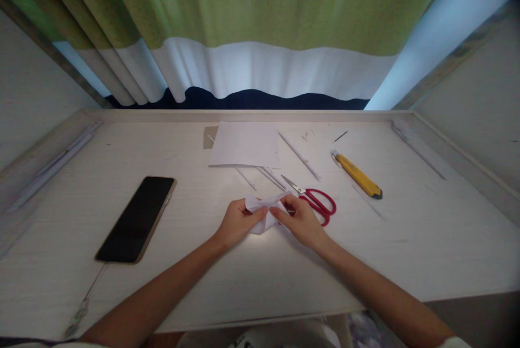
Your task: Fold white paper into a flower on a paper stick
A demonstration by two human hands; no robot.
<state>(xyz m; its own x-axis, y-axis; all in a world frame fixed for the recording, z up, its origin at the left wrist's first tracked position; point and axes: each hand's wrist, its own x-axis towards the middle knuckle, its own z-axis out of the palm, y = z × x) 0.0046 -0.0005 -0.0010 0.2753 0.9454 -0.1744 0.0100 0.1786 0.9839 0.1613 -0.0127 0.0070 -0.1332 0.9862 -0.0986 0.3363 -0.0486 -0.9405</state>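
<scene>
A small folded piece of white paper [257,225] is held up between both hands near the front middle of the table. My left hand [239,222] pinches its left side, thumb on the near face. On the right side my right hand [303,222] grips it the same way, and the two thumb tips almost meet. Fingers hide part of the folds. Just behind and beside my right hand lie scissors [320,203] with red handles, blades apart and pointing to the back left.
White sheets [245,143] lie at the back over thin paper rolls; another roll [299,156] lies beside them. A yellow box cutter [359,176] rests at right. A phone [136,220] lies at left. Curtains [264,6] hang behind the white table [195,294].
</scene>
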